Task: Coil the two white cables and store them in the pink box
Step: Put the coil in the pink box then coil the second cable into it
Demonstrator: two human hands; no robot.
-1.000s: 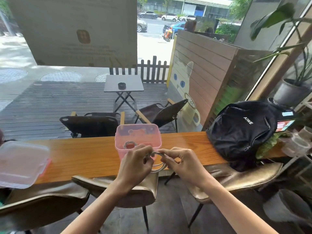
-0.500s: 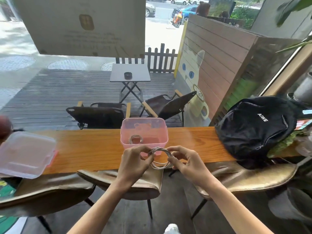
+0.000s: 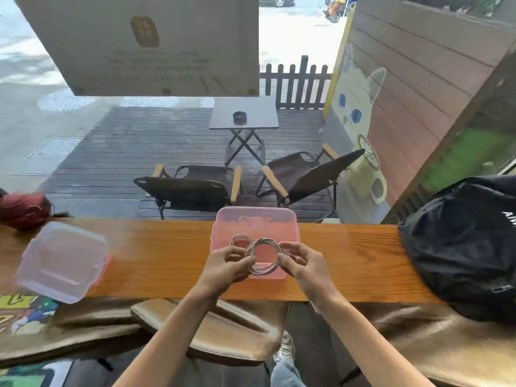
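The pink box [image 3: 252, 219] stands open on the wooden counter [image 3: 167, 255], straight ahead of me. One coiled white cable [image 3: 239, 239] lies inside it at the left. A second, larger coil of white cable [image 3: 264, 270] hangs over the box's near side, held between both hands. My left hand [image 3: 226, 265] pinches its left edge and my right hand [image 3: 303, 263] pinches its right edge.
The box's clear lid [image 3: 62, 261] with pink clips lies on the counter at the left, near a red object [image 3: 25, 209]. A black backpack [image 3: 469, 244] fills the counter's right end. Brown padded stools [image 3: 223, 331] stand below the counter's near edge.
Both hands carried the larger coil forward, from in front of the counter's edge to over the box. The camera view tilted down and closer.
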